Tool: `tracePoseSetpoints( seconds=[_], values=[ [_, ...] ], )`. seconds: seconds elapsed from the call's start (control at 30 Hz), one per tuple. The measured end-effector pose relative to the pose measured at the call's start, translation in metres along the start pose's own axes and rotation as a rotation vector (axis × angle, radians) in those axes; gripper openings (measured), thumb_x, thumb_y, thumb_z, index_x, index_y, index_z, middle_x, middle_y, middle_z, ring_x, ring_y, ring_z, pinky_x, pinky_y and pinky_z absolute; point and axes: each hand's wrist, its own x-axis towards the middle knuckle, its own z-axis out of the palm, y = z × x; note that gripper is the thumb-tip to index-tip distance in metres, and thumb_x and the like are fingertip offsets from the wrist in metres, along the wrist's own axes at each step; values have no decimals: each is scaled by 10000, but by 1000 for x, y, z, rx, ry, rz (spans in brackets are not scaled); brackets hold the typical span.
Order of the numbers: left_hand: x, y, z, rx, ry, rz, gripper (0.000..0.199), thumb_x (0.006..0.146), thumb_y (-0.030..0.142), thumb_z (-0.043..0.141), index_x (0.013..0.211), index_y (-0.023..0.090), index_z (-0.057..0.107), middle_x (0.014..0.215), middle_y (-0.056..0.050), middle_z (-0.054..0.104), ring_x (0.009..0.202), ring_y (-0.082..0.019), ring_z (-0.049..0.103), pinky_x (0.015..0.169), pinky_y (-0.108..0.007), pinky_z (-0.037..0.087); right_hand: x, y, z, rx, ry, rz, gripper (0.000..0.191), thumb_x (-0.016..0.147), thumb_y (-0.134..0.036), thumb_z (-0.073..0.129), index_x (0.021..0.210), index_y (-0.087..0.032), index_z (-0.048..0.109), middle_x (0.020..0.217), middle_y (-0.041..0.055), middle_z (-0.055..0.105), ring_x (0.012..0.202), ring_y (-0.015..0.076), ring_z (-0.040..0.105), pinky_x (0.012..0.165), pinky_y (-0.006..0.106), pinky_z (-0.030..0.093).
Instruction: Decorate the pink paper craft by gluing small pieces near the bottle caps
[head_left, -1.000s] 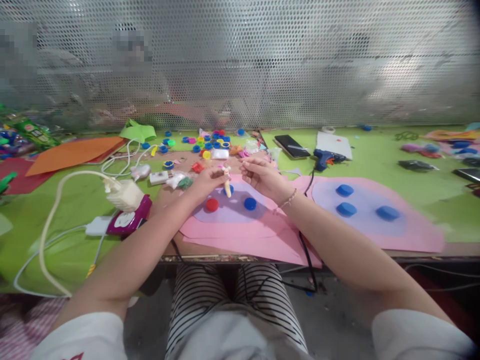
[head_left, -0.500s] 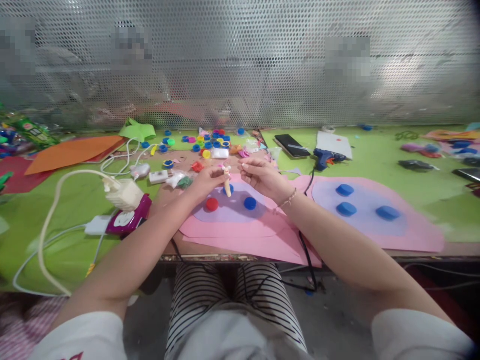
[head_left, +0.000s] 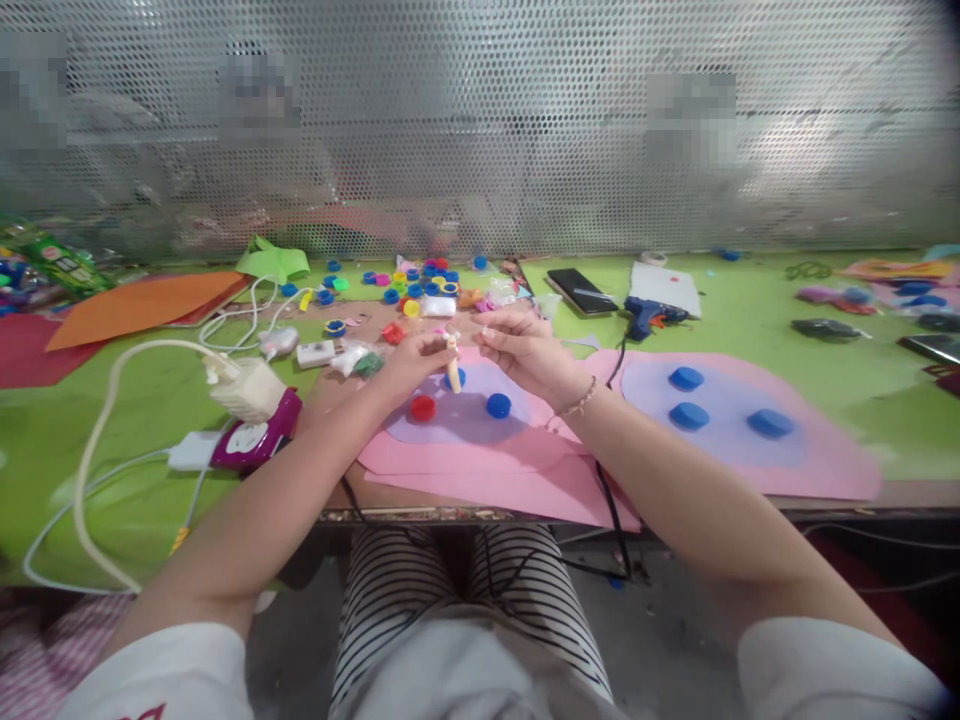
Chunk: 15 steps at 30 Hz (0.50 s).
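At far left I have one red sheet (head_left: 41,350) and one orange sheet (head_left: 146,308), then one piece of green paper (head_left: 274,260) near the panel. Nearer me sits one purple socket block (head_left: 247,445) with a single cream adapter (head_left: 251,388) on it.

My left hand (head_left: 414,364) comes next, its fingers pinched on one pale, stick-like piece (head_left: 454,376), which I hold upright above the first lilac sheet (head_left: 461,432). On that sheet I count three caps: one red cap (head_left: 422,408) and two blue caps (head_left: 499,405), one of them partly behind the piece. Beyond my hands, a scatter of coloured caps (head_left: 431,271) overlaps too much to count.

My right hand (head_left: 531,358) is just beside the left, fingers drawn narrow; whether they hold anything I can't tell. Past it lie one black phone (head_left: 576,287), one blue glue gun (head_left: 649,317) and one white card (head_left: 667,284). Nearer me, three more caps, all blue (head_left: 688,416), sit on the second lilac sheet (head_left: 731,400).

The tabletop (head_left: 907,390) is green, with pink paper (head_left: 450,459) under both lilac sheets. A perforated metal panel (head_left: 480,120) stands behind; below me shows a grey floor (head_left: 660,650).
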Motion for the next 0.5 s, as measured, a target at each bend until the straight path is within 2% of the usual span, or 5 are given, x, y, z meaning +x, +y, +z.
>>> tracePoseSetpoints(
  seconds=[0.23,0.37,0.5],
  values=[
    [-2,2,0,19,-21,-2,150,723,251,659,817,144,612,756,-17,639,681,-102,606,726,-284,493,4,4,-4,112,10,63,175,764,-133,627,922,-195,673,862,-9,692,760,41,624,755,144,519],
    [-2,4,2,21,9,-22,148,713,226,665,822,137,620,799,-31,651,719,-111,611,746,-285,494,6,3,-8,146,55,62,156,816,-149,562,933,-192,656,871,2,694,794,63,633,821,186,515],
    [-2,6,4,13,34,-37,105,722,198,648,808,145,622,796,-29,647,696,-105,605,736,-288,492,8,1,-11,126,35,87,157,838,-237,544,960,-206,638,947,21,688,882,95,631,858,224,506]
  ],
)
